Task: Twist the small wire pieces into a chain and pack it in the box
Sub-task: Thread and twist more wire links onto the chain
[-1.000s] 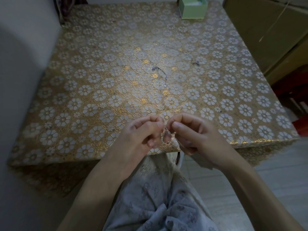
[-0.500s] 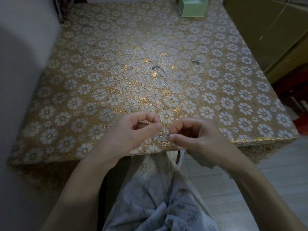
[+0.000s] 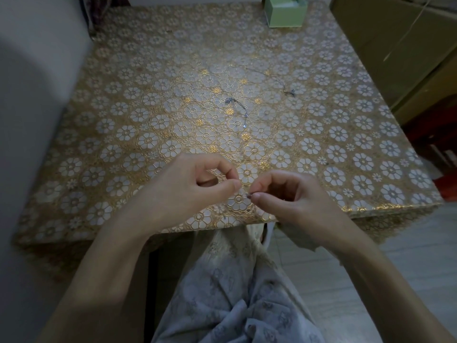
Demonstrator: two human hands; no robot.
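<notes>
We see a table [image 3: 148,125] under a glossy cloth embossed with white and gold flowers, filling most of the frame, with a pale wall at the left. At lower centre our left hand [image 3: 188,191] has thumb and forefinger curled together into a ring; whether they pinch wire we cannot tell. Just right of it, our right hand [image 3: 294,196] pinches a tiny wire piece [image 3: 248,194] between thumb and forefinger. Mid-frame, a thin curved wire chain [image 3: 238,106] lies on the cloth, another strand [image 3: 284,86] to its upper right. A pale green, square-cornered box [image 3: 284,14] sits at the top edge; no lettering is readable.
</notes>
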